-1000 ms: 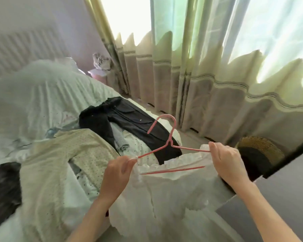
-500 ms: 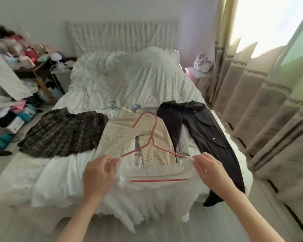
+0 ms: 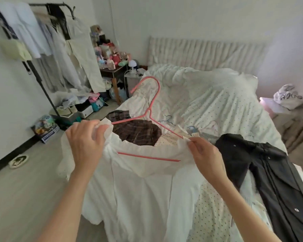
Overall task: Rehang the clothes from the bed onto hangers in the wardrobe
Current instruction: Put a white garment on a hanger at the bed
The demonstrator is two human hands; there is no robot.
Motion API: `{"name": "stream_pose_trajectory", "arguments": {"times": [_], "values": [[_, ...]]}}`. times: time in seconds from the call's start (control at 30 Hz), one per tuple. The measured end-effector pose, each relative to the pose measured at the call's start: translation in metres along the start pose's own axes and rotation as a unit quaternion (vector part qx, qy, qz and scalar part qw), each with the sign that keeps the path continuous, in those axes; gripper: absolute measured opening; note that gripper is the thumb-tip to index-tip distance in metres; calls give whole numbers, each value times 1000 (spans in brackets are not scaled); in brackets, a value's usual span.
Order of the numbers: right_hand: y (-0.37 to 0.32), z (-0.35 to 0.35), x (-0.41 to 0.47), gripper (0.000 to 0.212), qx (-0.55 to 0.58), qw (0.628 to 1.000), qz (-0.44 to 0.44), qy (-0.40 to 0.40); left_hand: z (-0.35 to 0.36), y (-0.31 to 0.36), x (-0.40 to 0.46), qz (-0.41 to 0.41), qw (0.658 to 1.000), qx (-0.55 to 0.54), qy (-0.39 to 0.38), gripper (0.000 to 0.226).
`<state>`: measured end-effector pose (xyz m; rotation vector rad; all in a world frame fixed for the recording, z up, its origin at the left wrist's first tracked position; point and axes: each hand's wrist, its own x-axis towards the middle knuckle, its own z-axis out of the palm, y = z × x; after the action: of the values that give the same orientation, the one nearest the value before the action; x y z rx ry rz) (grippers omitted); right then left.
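left hand (image 3: 85, 144): grips the white garment (image 3: 143, 186) at the left shoulder end of the pink hanger (image 3: 151, 109), fingers curled round the bunched cloth.
right hand (image 3: 205, 157): pinches the garment's edge at the right end of the hanger, thumb and fingertips closed on it.
garment: sits on the hanger, neckline open, lower bar showing through it, body hanging down in front of the bed (image 3: 217, 95). held up off the mattress.
change: my view has swung left since a second ago, from the curtains, across the bed, to the clothes rail (image 3: 47, 5) at far left. grip on both shoulders unchanged.
meaning: i judge the fitting is done and i'm turning to carry it over to the rail.
still on bed: plaid skirt (image 3: 138, 131), dotted cream piece (image 3: 212, 213), black garment (image 3: 273, 180). so early in the task.
risk: wide neckline could slip off a hanger end when i let go of one side to hook it.
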<state>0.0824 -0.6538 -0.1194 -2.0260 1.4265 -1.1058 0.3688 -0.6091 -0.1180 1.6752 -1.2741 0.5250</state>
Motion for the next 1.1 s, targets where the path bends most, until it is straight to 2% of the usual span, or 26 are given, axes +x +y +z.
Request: {"name": "stream_pose_trajectory", "arguments": {"times": [0.27, 0.4, 0.57, 0.67, 0.83, 0.93, 1.1], "values": [[-34, 89, 137, 15, 81, 997, 2, 15, 50, -74, 145, 69, 994, 38, 76, 27], [-39, 123, 195, 15, 98, 995, 12, 27, 85, -102, 198, 89, 992, 55, 71, 29], [-19, 161, 264, 16, 72, 997, 19, 6, 155, -141, 242, 93, 992, 89, 9, 30], [1, 186, 313, 18, 58, 998, 27, 0, 206, -157, 268, 81, 992, 100, -17, 22], [54, 236, 398, 19, 50, 997, 62, -6, 309, -182, 307, 59, 984, 140, -95, 18], [104, 275, 434, 19, 46, 991, 121, -25, 384, -206, 310, 84, 964, 185, -172, 16], [197, 345, 460, 22, 31, 976, 202, -69, 501, -253, 274, 89, 909, 255, -316, 26]]}}
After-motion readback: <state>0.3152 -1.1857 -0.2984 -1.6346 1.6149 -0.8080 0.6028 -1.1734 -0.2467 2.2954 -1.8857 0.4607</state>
